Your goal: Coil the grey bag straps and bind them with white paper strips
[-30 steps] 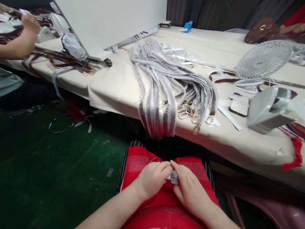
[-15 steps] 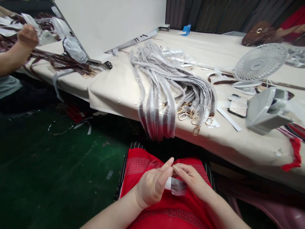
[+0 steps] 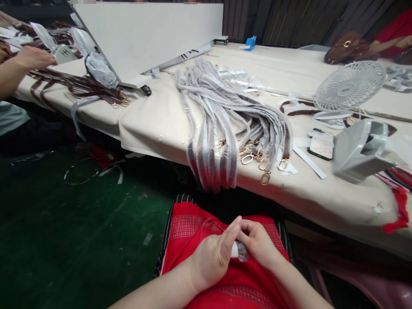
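My left hand [image 3: 214, 255] and my right hand [image 3: 259, 242] meet above my lap, on the red apron [image 3: 186, 223]. Their fingertips touch, the left fingers pressed together and the right ones bent into a pinch. Between the palms shows a small plastic-wrapped piece [image 3: 243, 252] with a white strip at its left side; the fingers hide much of it. Ahead, a pile of plastic-wrapped straps [image 3: 214, 128] lies on the table and hangs over its front edge. Gold-coloured metal clasps [image 3: 247, 158] stick out at the pile's right end.
The cream-covered table [image 3: 154, 124] bears a white fan [image 3: 350, 86], a phone [image 3: 321, 143], a grey tape dispenser [image 3: 360, 150] and a large white panel [image 3: 154, 38]. Brown straps [image 3: 93, 88] lie at left beside a co-worker's hand [image 3: 35, 58]. Another person in red sits far right.
My hands have drawn closer together and shifted slightly right, covering more of the wrapped piece. The co-worker's hand at left has lowered and opened out. The view has shifted slightly.
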A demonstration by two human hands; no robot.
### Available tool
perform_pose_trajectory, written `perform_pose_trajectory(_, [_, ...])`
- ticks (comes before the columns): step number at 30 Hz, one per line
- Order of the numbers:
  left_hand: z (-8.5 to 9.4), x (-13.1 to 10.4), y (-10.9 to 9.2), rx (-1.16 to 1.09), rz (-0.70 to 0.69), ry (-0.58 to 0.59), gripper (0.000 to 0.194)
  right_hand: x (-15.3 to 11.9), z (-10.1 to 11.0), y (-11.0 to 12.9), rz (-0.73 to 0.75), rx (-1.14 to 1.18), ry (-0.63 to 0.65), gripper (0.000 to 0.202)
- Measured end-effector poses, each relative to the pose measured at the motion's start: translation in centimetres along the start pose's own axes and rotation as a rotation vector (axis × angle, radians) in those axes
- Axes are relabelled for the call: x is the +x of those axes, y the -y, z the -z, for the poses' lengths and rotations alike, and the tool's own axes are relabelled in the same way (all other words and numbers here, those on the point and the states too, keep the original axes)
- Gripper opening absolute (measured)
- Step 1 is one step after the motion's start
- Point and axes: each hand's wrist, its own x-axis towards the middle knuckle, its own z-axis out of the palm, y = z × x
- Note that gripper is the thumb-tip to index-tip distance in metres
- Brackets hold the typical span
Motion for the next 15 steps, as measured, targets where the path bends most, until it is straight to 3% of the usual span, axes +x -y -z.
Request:
perform_pose_trajectory(3, [-0.3,0.5,0.0,-0.064,0.139,0.053,0.088,-0.1,0.6,0.8,0.032,-0.058,0.036,0.042])
perform_pose_trajectory(7, [-1.0,0.8,0.2,-0.122,0.191,0.092,0.102,-1.6,1.4,3.0,0.193,-0.050,0.177,0.060])
perform_pose_trajectory(10, [-1.2,1.0,0.9,-0.167,0.315,0.070,0.109,-3.0,2.2,3.9,0.318,-0.031,0.211,0.063])
perform_pose_trajectory(13, [-0.8,1.4,1.5,-0.197,0.427,0.015,0.111,-3.4,3.6,3.8,0.448,-0.023,0.094,0.062])
perform_pose_trajectory(15, [-0.3,1.7,1.5,-0.243,0.489,0.002,0.110,-3.2,4.4,3.7,0.444,-0.103,-0.024,0.050])
